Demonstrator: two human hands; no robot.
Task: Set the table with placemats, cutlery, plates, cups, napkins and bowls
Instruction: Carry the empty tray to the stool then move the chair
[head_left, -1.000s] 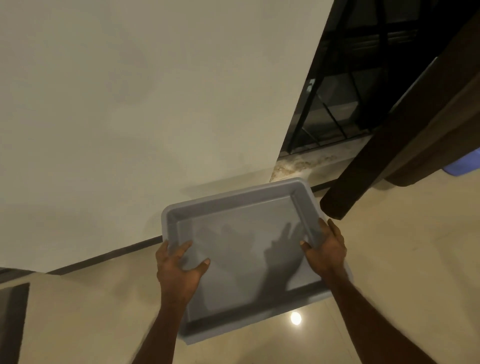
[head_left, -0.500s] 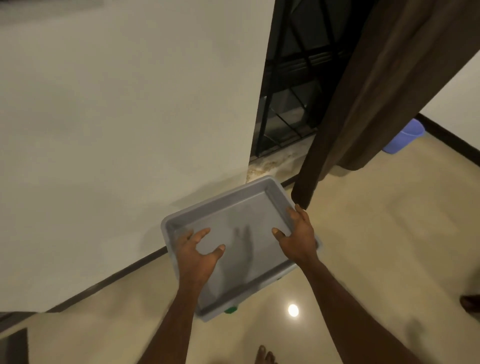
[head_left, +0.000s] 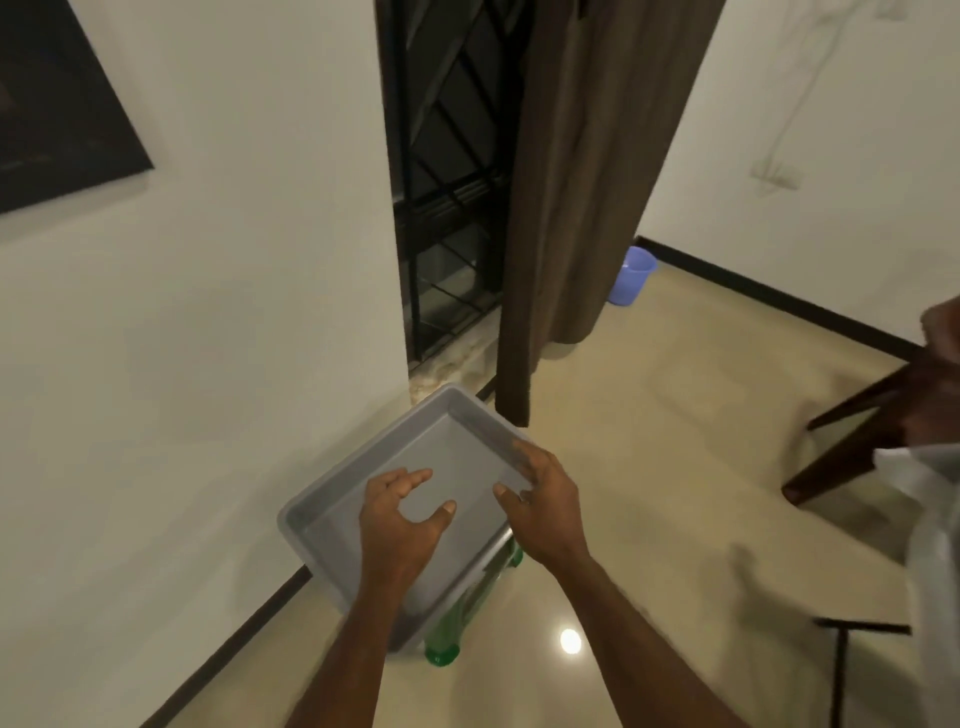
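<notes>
Hovering over a grey tray, both hands have let go of the rims they gripped a second ago. The left hand now hangs above the tray's near half with fingers loosely curled and nothing in them. The right hand sits just right of it, released too, its fingers slack over the tray's right rim; whether the fingertips touch that rim cannot be told.

The view has swung right since the earlier frames, so a brown curtain, a barred black window and a dark picture on the wall now show beyond the hands. A blue bucket stands on the floor far ahead of the right hand, past the curtain. To the right of that hand, blurred, are a dark wooden chair and a white sleeve.

No writing can be read anywhere.

The tray holds nothing. It rests on a green stool, whose feet show below the left wrist and under the right hand.
</notes>
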